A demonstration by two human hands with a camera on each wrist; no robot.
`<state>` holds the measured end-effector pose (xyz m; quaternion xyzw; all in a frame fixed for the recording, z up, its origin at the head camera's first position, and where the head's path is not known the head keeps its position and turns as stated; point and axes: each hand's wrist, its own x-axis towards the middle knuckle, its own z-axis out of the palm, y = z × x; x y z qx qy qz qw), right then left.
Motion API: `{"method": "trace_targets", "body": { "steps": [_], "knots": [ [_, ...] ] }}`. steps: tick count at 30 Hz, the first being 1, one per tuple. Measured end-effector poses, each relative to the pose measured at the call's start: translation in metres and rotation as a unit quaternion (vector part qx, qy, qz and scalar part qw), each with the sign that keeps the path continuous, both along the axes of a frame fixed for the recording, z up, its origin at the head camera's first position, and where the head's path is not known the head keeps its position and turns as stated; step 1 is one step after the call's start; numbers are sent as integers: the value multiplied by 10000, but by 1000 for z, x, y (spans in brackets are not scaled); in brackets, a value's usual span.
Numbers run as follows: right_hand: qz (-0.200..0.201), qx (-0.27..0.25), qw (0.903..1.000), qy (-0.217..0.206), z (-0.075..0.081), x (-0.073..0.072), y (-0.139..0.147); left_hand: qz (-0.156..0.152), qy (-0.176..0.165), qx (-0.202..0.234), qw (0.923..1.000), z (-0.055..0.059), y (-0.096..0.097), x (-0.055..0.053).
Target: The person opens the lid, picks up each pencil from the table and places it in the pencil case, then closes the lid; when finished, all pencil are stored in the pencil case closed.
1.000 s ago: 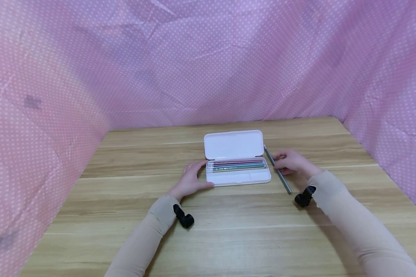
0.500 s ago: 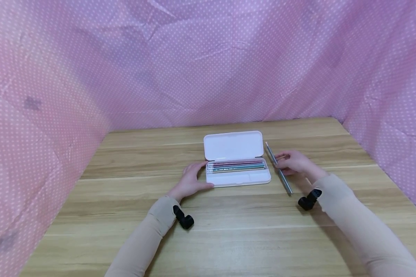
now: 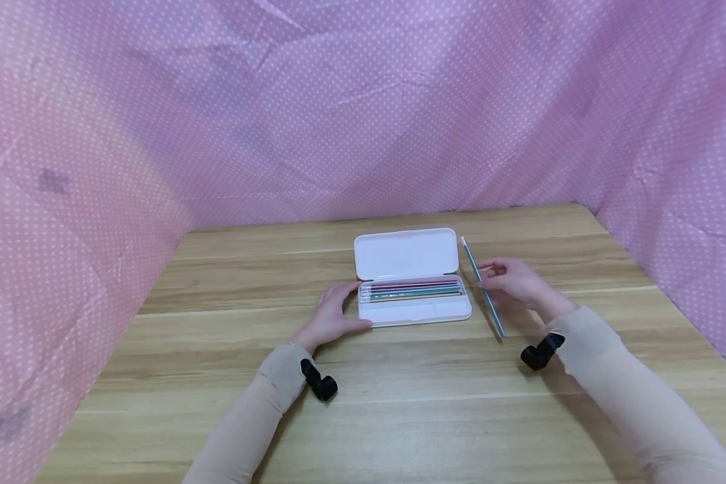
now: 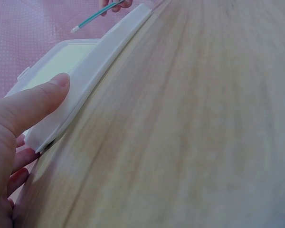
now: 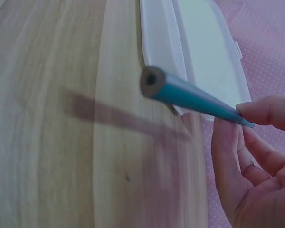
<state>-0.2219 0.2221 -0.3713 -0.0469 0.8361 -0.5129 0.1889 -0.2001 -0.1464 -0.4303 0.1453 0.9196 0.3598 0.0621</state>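
A white pencil case (image 3: 408, 314) lies on the table with its lid (image 3: 407, 254) swung back. Several pencils (image 3: 414, 290) lie side by side in its rear compartment, eraser ends to the left. At the case's left end my left hand (image 3: 331, 316) grips it, thumb against the front wall and fingers round the far side. Just right of the case, my right hand (image 3: 517, 286) pinches a teal pencil (image 5: 194, 101) between thumb and fingers. This pencil slants above the table, its pale eraser end pointing away and its flat, unsharpened end towards me.
The wooden table (image 3: 363, 410) stretches around the case on all sides. A pink polka-dot cloth (image 3: 363, 121) hangs behind it and along both sides. Black wrist cameras (image 3: 319, 382) sit on both sleeves.
The pencil in my right hand has risen slightly and turned, so its teal side now shows and its eraser end sits farther back. My left hand and the case have stayed put.
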Motion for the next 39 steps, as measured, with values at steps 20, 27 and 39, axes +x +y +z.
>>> {"method": "trace_targets", "body": {
  "steps": [20, 27, 39],
  "knots": [
    [168, 190, 9983, 522, 17, -1, -15, -33, -32, 37, 10000, 2, 0, -1],
    [964, 884, 9796, 1529, 17, -10, -29, -5, -104, 28, 9999, 2, 0, -1],
    [1583, 1402, 9509, 2258, 20, -20, -59, -49, -101, -8, 9999, 1, 0, -1]
  ]
}}
